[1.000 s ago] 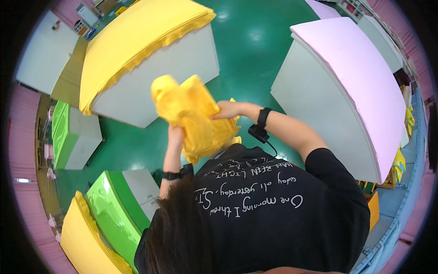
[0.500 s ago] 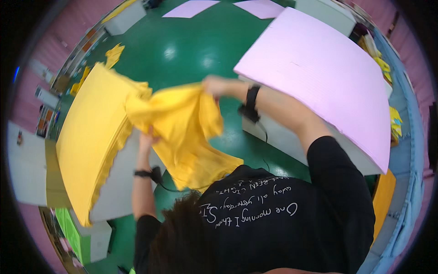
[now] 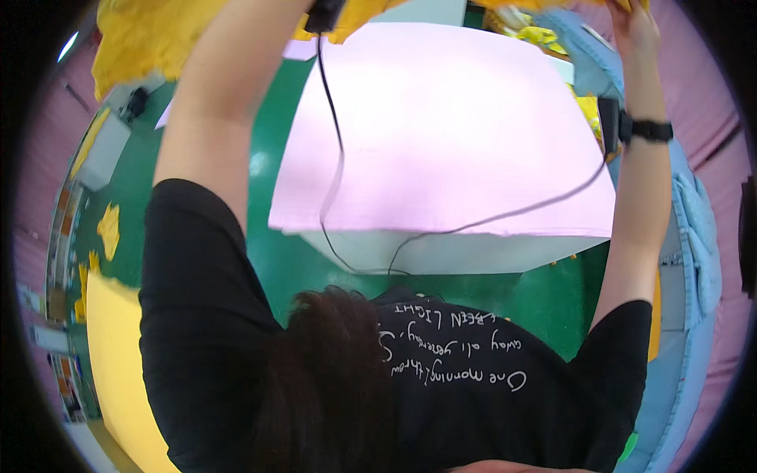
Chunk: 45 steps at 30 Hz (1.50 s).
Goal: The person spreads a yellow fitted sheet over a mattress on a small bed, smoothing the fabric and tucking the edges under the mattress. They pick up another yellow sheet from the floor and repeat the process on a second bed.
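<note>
Yellow cloth (image 3: 150, 35): spanning ten to two o'clock. Right hand (image 3: 635, 33): fingers pinching edge. Left hand: lying out of view, fingers untellable.

Yellow cloth (image 3: 150, 38) and right hand (image 3: 635, 33) cut off by the top edge, left hand beyond it

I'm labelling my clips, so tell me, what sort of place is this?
Probably an indoor classroom or activity room, though I can't be sure: it has a smooth green floor, pink curtains and a pale pink-topped table.
</note>
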### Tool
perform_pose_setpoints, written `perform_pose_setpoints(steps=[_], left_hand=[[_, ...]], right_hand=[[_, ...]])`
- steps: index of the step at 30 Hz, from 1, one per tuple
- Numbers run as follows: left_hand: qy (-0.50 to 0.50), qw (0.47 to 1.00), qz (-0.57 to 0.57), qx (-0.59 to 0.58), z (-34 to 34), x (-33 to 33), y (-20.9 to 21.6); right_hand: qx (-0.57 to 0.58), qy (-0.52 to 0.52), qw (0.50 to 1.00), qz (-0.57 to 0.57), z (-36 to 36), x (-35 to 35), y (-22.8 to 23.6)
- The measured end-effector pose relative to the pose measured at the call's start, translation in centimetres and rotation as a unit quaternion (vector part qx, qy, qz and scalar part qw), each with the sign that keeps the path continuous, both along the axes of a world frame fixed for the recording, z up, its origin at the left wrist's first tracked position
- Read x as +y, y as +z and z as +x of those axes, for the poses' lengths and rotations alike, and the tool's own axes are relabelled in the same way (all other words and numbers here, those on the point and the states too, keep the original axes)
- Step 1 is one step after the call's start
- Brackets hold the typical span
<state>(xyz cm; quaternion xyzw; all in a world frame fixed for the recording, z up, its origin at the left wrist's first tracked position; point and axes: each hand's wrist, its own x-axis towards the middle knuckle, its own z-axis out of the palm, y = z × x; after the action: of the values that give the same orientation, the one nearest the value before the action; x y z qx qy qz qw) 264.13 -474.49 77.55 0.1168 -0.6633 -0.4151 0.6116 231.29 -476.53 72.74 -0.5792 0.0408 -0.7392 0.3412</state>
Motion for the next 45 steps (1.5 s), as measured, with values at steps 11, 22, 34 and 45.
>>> perform_pose_setpoints(steps=[11,22,34,45], left_hand=[[0.337,0.547,-0.351,-0.681,-4.9,-8.1,-22.0],[0.205,0.787,0.159,-0.56,12.5,0.8,-46.9],[0.178,0.887,0.311,-0.291,11.6,-3.5,-52.8],[0.167,0.864,0.344,-0.329,5.9,-8.2,-52.9]], right_hand=[[0.226,-0.164,0.871,0.403,-13.0,5.7,-29.4],[0.257,-0.072,0.772,0.576,-1.1,16.8,-33.8],[0.219,-0.009,0.842,0.493,7.4,22.5,-25.7],[0.234,0.038,0.759,0.606,10.2,29.8,-30.7]])
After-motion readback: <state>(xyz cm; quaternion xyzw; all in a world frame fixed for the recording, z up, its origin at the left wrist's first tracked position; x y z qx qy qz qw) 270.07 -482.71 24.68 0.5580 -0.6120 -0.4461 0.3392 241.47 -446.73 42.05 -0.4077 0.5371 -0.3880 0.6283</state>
